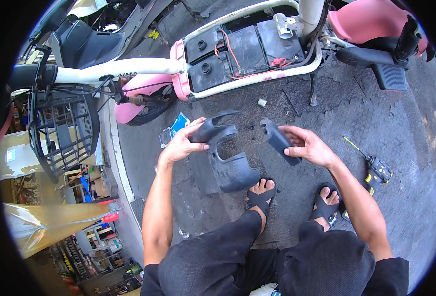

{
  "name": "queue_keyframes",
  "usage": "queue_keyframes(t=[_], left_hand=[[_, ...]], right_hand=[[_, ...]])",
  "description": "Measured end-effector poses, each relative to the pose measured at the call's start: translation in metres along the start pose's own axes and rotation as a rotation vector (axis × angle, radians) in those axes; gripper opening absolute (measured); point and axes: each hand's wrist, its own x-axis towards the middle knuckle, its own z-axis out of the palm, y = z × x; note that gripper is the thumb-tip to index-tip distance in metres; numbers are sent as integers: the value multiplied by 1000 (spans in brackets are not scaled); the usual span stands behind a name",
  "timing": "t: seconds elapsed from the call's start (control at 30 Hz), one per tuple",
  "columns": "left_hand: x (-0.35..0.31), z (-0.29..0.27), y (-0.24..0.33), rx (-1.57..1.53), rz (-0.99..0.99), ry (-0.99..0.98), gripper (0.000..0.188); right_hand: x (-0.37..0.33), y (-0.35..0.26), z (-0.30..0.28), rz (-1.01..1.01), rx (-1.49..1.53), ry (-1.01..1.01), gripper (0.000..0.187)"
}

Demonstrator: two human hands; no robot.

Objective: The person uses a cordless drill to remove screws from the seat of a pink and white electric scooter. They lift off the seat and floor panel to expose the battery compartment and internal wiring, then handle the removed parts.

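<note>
My left hand grips the notched black cover; my right hand pinches the smaller black panel, apart, above the floor. Apparent step: comparing parts; next likely calls for aligning edges.

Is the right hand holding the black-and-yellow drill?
No: the right hand holds a narrow black plastic piece; the drill lies on grey ground.

1. A scooter stands at the floor's far side, batteries in its frame.
2. Nearer, a cover is in the left grip; right of it, a panel in the right grip.
3. A packet lies toward the floor's left edge.
4. A drill lies on the floor, right of the panel.
</note>
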Motion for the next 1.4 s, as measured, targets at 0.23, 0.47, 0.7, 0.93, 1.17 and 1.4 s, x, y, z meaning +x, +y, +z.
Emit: queue_keyframes(t=[0.23,0.47,0.7,0.93,1.17,1.4], left_hand=[[-20,-8,28,-10,48,-78,94],[-13,6,53,112,154,-130,89],[-6,4,78,126,74,-122,89],[30,24,78,240,84,-184,87],[67,48,39,482,-69,-100,83],[84,63,-36,396,-167,-148,83]], right_hand=[[-5,-12,49,54,318,33,84],[0,-10,84,-2,540,-53,80],[-22,-21,27,-164,95,576,78],[-31,-78,-54,-287,-721,1230,79],[-45,-124,-106,-495,-1339,1249,64],[-41,-173,-146,-596,-1521,1011,59]])
